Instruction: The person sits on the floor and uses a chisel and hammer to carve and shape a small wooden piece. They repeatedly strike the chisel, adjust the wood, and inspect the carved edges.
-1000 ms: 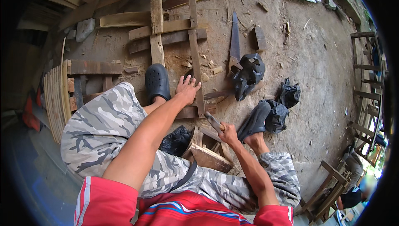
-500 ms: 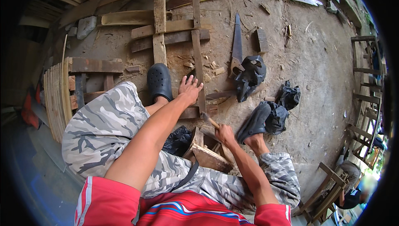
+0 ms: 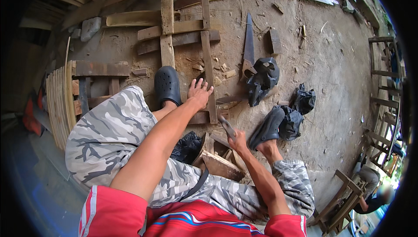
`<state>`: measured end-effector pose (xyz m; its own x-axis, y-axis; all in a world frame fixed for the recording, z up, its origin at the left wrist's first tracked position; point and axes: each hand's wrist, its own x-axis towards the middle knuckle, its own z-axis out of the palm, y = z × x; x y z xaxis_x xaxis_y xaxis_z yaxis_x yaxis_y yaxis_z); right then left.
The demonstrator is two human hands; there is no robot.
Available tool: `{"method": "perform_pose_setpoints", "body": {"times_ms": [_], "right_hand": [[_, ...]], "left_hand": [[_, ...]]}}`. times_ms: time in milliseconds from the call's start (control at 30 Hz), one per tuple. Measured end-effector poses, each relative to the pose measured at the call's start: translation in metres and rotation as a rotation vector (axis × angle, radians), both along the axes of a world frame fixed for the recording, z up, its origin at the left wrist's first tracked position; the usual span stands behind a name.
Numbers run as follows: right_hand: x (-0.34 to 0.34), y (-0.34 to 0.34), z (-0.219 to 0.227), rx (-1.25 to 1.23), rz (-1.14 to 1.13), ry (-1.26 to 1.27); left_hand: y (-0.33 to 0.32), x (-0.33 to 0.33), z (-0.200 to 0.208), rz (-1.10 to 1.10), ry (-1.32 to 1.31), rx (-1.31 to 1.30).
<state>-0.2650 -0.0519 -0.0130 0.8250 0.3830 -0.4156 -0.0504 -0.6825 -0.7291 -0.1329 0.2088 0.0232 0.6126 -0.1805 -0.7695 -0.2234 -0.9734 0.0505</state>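
My left hand [image 3: 200, 94] lies palm down with its fingers apart, its fingertips at the edge of a long narrow wooden strip [image 3: 206, 54]. The strip's near end rests on a short cross-board [image 3: 199, 118]; farther off it crosses two more boards, next to a wider plank [image 3: 167, 47]. My right hand [image 3: 237, 140] is closed around a hammer [image 3: 227, 126], whose head is raised and tilted just right of the strip's near end. What lies under my left palm is hidden.
A handsaw [image 3: 248, 41] lies beyond black plastic bags [image 3: 263, 80]. Wood offcuts [image 3: 221, 165] are piled between my legs. A slatted wooden piece [image 3: 61, 102] stands at the left. Wooden frames [image 3: 383, 89] line the right, where another person [image 3: 372, 200] is bent over.
The hammer has swung slightly right and turned in my right hand, its head now off the strip's end. My left hand has stayed in place.
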Motion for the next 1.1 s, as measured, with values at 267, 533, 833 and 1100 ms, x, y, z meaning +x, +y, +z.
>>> {"method": "perform_pose_setpoints", "body": {"times_ms": [267,533,833,1100], "right_hand": [[-0.004,-0.007,-0.005,-0.019,-0.068,0.068],[0.002,0.000,0.003,-0.209,0.021,0.138],[0.016,0.001,0.000,-0.292,-0.014,0.151],[0.014,0.010,0.000,-0.371,0.112,0.274]], "left_hand": [[0.000,0.004,0.000,0.005,-0.026,0.012],[-0.002,0.003,0.004,-0.003,-0.002,0.015],[-0.002,0.001,0.004,0.000,0.011,0.009],[-0.001,0.001,0.000,0.006,-0.022,0.006]]}}
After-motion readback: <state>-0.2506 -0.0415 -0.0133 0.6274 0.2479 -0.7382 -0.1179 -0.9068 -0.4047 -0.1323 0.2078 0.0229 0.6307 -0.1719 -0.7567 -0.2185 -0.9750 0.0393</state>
